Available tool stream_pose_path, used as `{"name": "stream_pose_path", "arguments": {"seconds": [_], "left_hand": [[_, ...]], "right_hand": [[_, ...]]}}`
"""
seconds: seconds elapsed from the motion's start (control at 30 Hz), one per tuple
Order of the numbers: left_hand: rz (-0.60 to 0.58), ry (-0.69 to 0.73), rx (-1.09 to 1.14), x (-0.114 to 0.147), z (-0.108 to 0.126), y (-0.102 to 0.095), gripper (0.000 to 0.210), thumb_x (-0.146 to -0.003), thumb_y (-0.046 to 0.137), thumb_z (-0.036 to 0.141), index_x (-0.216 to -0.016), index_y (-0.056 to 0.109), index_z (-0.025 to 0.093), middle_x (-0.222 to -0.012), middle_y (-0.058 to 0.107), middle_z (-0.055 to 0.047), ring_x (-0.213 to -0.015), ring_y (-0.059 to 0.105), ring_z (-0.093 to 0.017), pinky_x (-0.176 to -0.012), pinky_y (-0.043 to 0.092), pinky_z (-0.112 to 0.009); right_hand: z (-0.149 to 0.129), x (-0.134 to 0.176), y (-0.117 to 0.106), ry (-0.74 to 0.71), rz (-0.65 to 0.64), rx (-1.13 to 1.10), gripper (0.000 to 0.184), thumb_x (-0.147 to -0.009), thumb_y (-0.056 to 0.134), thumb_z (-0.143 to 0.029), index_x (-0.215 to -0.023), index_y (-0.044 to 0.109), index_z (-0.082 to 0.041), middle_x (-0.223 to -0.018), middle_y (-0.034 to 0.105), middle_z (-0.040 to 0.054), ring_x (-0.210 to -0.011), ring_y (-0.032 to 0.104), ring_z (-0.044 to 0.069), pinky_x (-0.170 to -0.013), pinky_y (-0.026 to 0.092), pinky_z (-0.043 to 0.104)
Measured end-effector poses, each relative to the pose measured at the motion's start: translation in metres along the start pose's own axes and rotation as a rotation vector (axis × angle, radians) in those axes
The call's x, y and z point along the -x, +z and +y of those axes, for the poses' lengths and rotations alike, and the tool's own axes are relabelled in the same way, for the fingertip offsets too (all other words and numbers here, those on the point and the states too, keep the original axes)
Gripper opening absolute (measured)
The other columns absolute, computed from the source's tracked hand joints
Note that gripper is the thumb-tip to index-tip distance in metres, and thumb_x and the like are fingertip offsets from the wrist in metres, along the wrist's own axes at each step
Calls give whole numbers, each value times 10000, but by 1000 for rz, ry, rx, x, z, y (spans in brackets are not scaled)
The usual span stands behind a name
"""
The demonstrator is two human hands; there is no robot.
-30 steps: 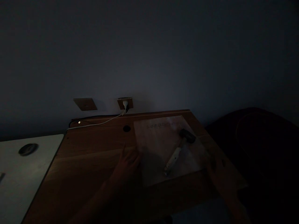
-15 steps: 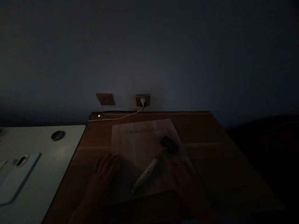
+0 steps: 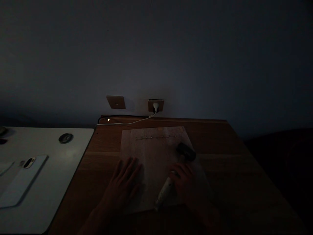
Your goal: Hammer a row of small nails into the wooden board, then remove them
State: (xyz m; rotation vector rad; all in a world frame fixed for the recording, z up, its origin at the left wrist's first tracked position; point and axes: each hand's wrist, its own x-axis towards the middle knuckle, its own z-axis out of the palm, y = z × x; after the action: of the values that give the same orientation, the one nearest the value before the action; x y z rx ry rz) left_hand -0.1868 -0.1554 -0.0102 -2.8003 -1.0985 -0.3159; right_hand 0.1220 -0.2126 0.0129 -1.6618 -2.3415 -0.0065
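A pale wooden board (image 3: 151,153) lies on the brown table, with a row of several small nails (image 3: 156,137) standing across its far part. My left hand (image 3: 124,182) rests flat on the board's left side, fingers spread. On the right, my right hand (image 3: 184,179) is wrapped round the handle of a hammer (image 3: 186,151). The hammer's dark head points away to the right, and its light-wrapped handle end (image 3: 163,192) slants towards me at the board's near edge. Dim light hides the finger detail.
A white table (image 3: 78,163) adjoins on the left, bearing a phone (image 3: 24,182) and a dark round roll (image 3: 65,138). Behind the brown table (image 3: 227,169), a white plug (image 3: 156,107) sits in a wall socket; its cable (image 3: 124,123) runs left along the back edge.
My right hand has closed round the hammer's handle, and the hammer has shifted right. My left hand has moved right onto the board, fingers now spread. The view has shifted slightly.
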Motion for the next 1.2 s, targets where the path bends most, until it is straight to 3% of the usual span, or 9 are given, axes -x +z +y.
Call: {"name": "stream_pose_path", "arguments": {"seconds": [0.2,0.4,0.5,0.63,0.7,0.8,0.9,1.0,1.2], "left_hand": [[-14,45,26,1,-7,-9,654,-1013,477,491,-1599,323,244,-1635,363,-97,-1507,337,-279,-1264,178,-488],[11,34,67,10,-22,-5,527,-1025,466,370,-1534,443,237,-1531,515,-115,-1407,473,-284,-1191,322,-480],[34,-53,165,-14,-40,-3,440,-1021,427,241,-1447,526,187,-1371,632,-136,-1232,596,-266,-1045,477,-421],[87,-208,310,-79,-63,3,381,-1013,446,228,-1374,554,176,-1316,622,-135,-1192,598,-255,-1009,520,-409],[71,-225,357,-109,-71,8,368,-978,485,187,-1333,584,175,-1251,641,-128,-1150,615,-257,-1000,531,-422],[20,-241,436,-134,-78,15,389,-929,479,86,-1280,627,167,-1157,670,-120,-1069,647,-237,-967,545,-401],[-29,-216,489,-136,-81,17,383,-929,450,50,-1233,661,149,-1123,693,-135,-1086,651,-244,-974,536,-396],[-49,-196,513,-131,-84,15,375,-930,462,54,-1222,674,157,-1124,701,-138,-1085,658,-247,-966,534,-384],[-55,-170,491,-136,-90,10,339,-928,523,93,-1200,704,185,-1072,720,-119,-976,689,-225,-891,531,-329]], "right_hand": [[3,14,-6,66,26,-10,465,-780,524,41,-1070,725,-262,-1148,736,46,-1146,617,255,-951,436,423],[16,7,-15,46,65,-120,351,-902,472,-48,-1098,700,-227,-1119,729,71,-1124,621,240,-982,478,405],[45,-29,-23,192,118,-92,303,-972,430,-149,-1086,704,-210,-1050,723,95,-1009,647,240,-916,512,389],[77,-97,-31,427,-107,61,319,-1025,390,-250,-1130,680,-166,-1159,704,139,-988,672,253,-833,508,354],[83,-122,-32,391,-250,114,325,-1039,399,-284,-1170,663,-144,-1175,704,163,-1031,668,266,-849,491,354],[84,-140,-27,352,-330,126,302,-1030,455,-298,-1079,697,-125,-1092,727,193,-1032,673,280,-864,470,356],[84,-139,-20,324,-360,107,280,-1012,436,-170,-1036,709,-112,-1065,729,200,-1008,682,260,-848,457,336],[84,-135,-17,273,-357,64,333,-1000,377,-79,-1161,667,-106,-1180,698,193,-1083,652,240,-884,443,319],[81,-143,-10,178,-364,-29,278,-1001,414,-92,-1111,663,-149,-1159,692,119,-1099,617,197,-901,412,259]]}}
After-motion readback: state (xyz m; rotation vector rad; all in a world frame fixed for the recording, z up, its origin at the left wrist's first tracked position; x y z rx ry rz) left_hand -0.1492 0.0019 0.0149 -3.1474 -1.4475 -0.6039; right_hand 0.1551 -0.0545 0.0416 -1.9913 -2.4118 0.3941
